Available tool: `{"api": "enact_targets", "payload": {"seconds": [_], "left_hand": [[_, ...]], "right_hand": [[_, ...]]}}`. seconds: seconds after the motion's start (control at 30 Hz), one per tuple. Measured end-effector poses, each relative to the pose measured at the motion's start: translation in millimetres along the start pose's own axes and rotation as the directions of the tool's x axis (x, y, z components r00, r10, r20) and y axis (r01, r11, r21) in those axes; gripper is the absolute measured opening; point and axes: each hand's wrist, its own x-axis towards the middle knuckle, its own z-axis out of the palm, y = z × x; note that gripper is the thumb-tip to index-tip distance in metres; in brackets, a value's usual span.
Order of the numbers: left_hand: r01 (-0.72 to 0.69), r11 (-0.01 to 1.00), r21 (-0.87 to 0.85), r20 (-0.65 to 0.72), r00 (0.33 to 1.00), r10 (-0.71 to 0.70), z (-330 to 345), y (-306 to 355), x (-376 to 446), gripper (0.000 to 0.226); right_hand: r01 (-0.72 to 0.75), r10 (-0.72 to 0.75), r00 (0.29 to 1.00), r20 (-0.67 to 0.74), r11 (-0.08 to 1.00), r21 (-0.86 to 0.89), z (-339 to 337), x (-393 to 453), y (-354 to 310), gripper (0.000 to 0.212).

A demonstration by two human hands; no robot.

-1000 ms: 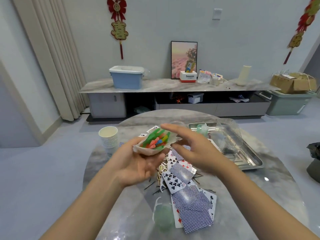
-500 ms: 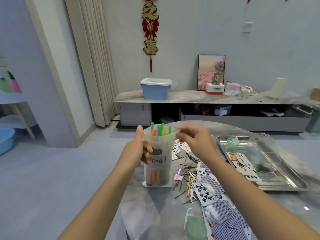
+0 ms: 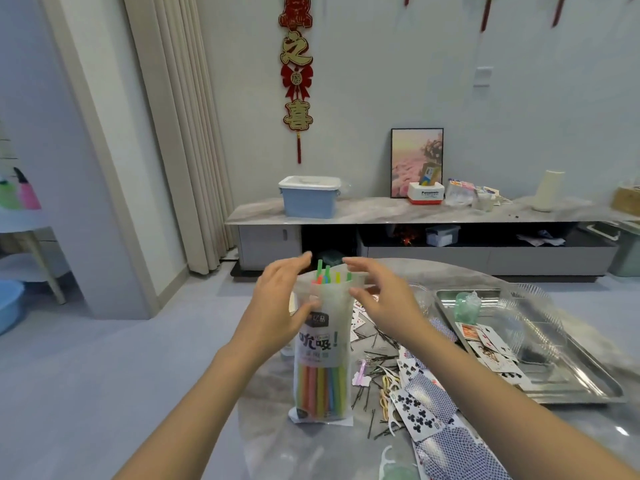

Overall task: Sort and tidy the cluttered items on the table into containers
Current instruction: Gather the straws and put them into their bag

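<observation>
A translucent bag of coloured straws (image 3: 321,362) stands upright near the left edge of the round marble table (image 3: 277,448), with straw tips poking out of its open top. My left hand (image 3: 280,303) is beside the bag's upper left with fingers spread; its thumb touches the bag's front. At the bag's upper right, my right hand (image 3: 379,296) is also spread, its fingertips at the top edge. Neither hand is closed on the bag.
Playing cards (image 3: 426,407), black hairpins (image 3: 377,355) and floss picks (image 3: 388,389) litter the table right of the bag. A metal tray (image 3: 585,396) at the right holds more cards, a clear plastic box (image 3: 533,317) and a green bundle (image 3: 467,306).
The bag went from lying in my left palm to standing upright on the table. Both hands have loosened from gripping it to spread fingers. The view turned left.
</observation>
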Motion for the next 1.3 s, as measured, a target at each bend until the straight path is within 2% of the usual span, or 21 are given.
{"api": "enact_targets", "payload": {"seconds": [0.07,0.13,0.2,0.37,0.47,0.57,0.67,0.73,0.8,0.93,1.13,1.23,1.3], "left_hand": [[-0.048,0.999,-0.004,0.096,0.994,0.048,-2,2,4,0.071],[-0.183,0.978,0.103,0.117,0.978,0.170,-1,1,7,0.056],[-0.248,0.952,0.179,0.094,0.968,0.235,-3,-2,8,0.046],[-0.245,0.955,0.168,0.141,0.965,0.222,-7,-2,6,0.047],[-0.245,0.967,0.070,0.172,0.958,0.230,-9,7,3,0.047],[-0.232,0.971,0.055,0.073,0.971,0.228,-7,8,1,0.039],[-0.171,0.985,0.034,0.109,0.980,0.167,-7,10,2,0.031],[-0.166,0.984,0.060,0.080,0.984,0.162,-7,9,5,0.023],[-0.167,0.984,0.063,0.140,0.978,0.157,-9,11,6,0.019],[-0.161,0.982,0.102,0.167,0.975,0.143,-13,8,6,0.021],[-0.195,0.977,0.088,0.237,0.957,0.170,-13,9,4,0.028],[-0.245,0.964,0.105,0.197,0.955,0.221,-14,13,7,0.028],[-0.257,0.959,0.116,0.206,0.951,0.230,-16,21,10,0.017]], "right_hand": [[0.134,-0.127,0.989,0.076,0.987,-0.088,5,-2,3,0.042],[0.188,-0.171,0.978,0.120,0.972,-0.144,10,-3,7,0.039],[0.195,-0.178,0.978,0.110,0.966,-0.169,11,-4,9,0.038],[0.217,-0.196,0.973,0.118,0.956,-0.199,12,-8,9,0.039],[0.212,-0.196,0.977,0.085,0.946,-0.247,11,-9,9,0.033],[0.188,-0.178,0.982,0.066,0.960,-0.207,10,-8,7,0.029],[0.167,-0.156,0.985,0.071,0.969,-0.180,13,-8,8,0.018],[0.140,-0.138,0.990,0.020,0.980,-0.143,14,-9,8,0.014],[0.116,-0.119,0.993,-0.024,0.987,-0.110,14,-9,6,0.012],[0.053,-0.053,0.996,-0.073,0.999,-0.006,14,-10,2,0.006],[-0.011,0.024,0.995,-0.093,0.989,0.147,8,-14,0,0.016],[-0.004,0.021,0.995,-0.100,0.986,0.164,3,-18,-2,0.018],[-0.008,0.031,0.992,-0.120,0.982,0.187,-2,-19,-5,0.022]]}}
